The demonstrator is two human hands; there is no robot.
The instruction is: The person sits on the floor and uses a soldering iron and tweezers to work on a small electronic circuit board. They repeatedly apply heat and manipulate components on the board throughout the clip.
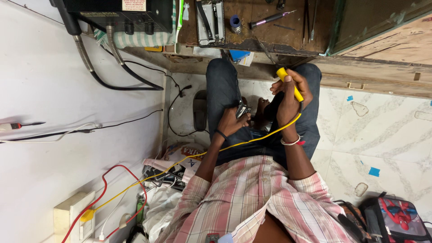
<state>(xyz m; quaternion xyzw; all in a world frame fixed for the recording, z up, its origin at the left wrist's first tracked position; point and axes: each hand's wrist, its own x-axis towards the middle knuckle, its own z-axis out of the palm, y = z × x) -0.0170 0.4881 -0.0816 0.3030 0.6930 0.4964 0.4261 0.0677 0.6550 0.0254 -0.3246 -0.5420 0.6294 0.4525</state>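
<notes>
As gripped, yellow soldering iron (pixel 289 83) in right hand (pixel 288 96), above left hand (pixel 231 121).

A worn wooden workbench (pixel 288 42) was seen; on it were laid an opened phone (pixel 210 21), a purple-tipped tool (pixel 269 19) and tweezers (pixel 307 18).

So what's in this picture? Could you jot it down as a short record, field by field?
Left hand: holds a small dark metal part over the lap
Right hand: grips a yellow-handled soldering iron, tip towards the bench
Cord: yellow cable runs from the iron to a wall socket
Bench: wooden worktop with tweezers and a phone frame
Floor: backpack at lower right
</notes>
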